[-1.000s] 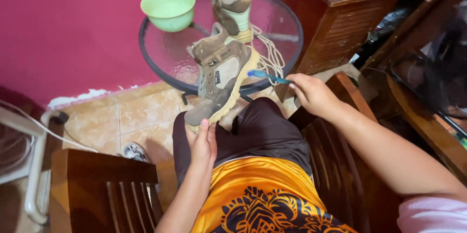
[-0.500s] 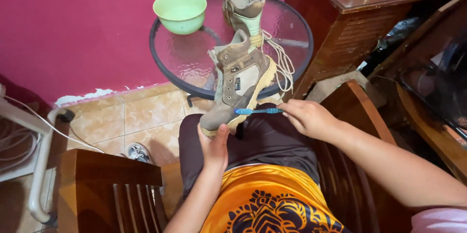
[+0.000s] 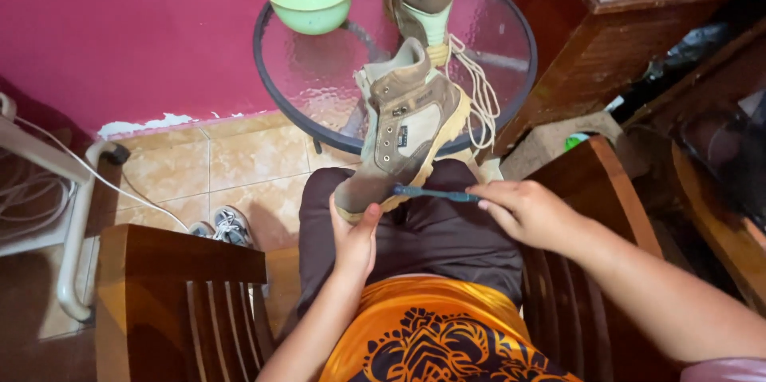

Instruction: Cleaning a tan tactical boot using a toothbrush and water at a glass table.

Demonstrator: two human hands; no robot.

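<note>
The tan boot (image 3: 403, 138) lies on the person's lap, its long axis running from toe near the body to cuff out over the glass table (image 3: 319, 71). The left hand (image 3: 353, 240) cups its toe; the right hand (image 3: 527, 210) pinches a blue toothbrush (image 3: 435, 193), bristles hidden against the sole. Suede scuffed, laces trailing
</note>
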